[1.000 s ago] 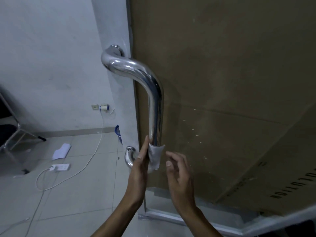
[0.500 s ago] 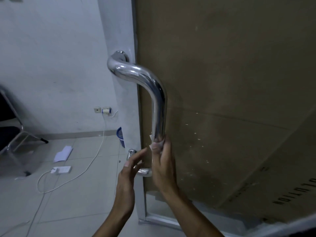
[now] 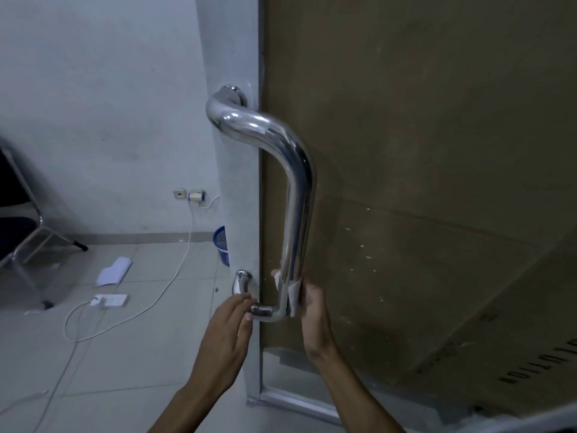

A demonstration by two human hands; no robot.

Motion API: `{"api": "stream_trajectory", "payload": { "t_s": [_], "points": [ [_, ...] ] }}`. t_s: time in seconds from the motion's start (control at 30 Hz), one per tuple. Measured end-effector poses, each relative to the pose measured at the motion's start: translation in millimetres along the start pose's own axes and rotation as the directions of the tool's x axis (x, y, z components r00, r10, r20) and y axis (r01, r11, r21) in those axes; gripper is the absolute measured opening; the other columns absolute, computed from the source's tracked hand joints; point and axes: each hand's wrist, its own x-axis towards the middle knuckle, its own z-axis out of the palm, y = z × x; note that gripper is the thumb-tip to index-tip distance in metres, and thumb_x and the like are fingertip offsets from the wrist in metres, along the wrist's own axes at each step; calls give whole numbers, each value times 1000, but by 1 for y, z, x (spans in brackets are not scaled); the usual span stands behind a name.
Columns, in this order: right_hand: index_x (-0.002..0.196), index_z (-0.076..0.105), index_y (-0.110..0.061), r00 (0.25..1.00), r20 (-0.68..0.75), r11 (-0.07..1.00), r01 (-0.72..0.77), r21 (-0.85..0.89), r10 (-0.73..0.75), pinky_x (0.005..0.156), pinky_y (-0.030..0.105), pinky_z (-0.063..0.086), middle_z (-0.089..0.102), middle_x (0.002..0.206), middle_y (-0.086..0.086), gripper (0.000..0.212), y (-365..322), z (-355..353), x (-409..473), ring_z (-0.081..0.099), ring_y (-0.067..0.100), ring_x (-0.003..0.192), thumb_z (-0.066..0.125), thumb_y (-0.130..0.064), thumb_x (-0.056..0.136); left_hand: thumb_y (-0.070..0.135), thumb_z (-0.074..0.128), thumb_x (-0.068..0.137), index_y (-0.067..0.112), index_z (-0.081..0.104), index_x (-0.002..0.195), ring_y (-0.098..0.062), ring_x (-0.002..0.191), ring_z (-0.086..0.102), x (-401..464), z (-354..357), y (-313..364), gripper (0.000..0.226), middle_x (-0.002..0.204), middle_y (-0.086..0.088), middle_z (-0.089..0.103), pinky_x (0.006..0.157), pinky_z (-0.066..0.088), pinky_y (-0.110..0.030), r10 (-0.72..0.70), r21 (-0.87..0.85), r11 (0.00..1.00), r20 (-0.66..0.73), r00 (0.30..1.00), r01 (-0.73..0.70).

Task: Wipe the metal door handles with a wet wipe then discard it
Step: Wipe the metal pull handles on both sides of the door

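A shiny metal door handle (image 3: 296, 195) curves down the edge of a glass door backed with brown cardboard (image 3: 421, 151). My right hand (image 3: 315, 317) is closed around the lower part of the bar, pressing a white wet wipe (image 3: 293, 295) against it. My left hand (image 3: 232, 326) hovers by the handle's bottom bend with its fingers apart and nothing in them. A second metal handle mount (image 3: 241, 281) shows just left of the door edge.
A blue mesh waste basket (image 3: 221, 245) stands on the tiled floor behind the door frame. A white power strip (image 3: 109, 300) with cables and a folded paper (image 3: 114, 270) lie on the floor. A chair's metal legs (image 3: 28, 245) are at the far left.
The wipe passed from my left hand to my right hand, which now grips it low on the bar. My left hand let go and opened beside the bottom bend.
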Motion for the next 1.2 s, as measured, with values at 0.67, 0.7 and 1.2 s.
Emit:
{"api": "stream_trajectory", "payload": {
  "t_s": [0.67,0.7,1.2],
  "points": [
    [140,41,-8,854,-206,864,414,-286,-477,99,56,46,54,136,17,74,-52,25,27,53,33,126,38,-66,93,32,33,97,22,60,124,-5,121,46,1,11,-23,39,130,5,58,105,30,-22,139,206,968,21,990,-140],
    [141,40,-10,871,-200,886,403,-228,-448,103,57,42,52,138,15,74,-53,27,31,50,31,129,36,-67,94,32,34,96,21,61,123,-5,119,47,2,10,-21,39,129,5,59,104,31,-21,136,207,969,19,991,-137],
    [132,53,-21,964,-68,967,-256,11,256,112,31,36,53,138,-7,65,47,6,-5,48,10,129,36,-69,92,10,54,85,18,57,128,-16,123,52,-2,9,-18,44,135,0,56,103,35,-26,98,210,972,58,994,-108]
  ]
}}
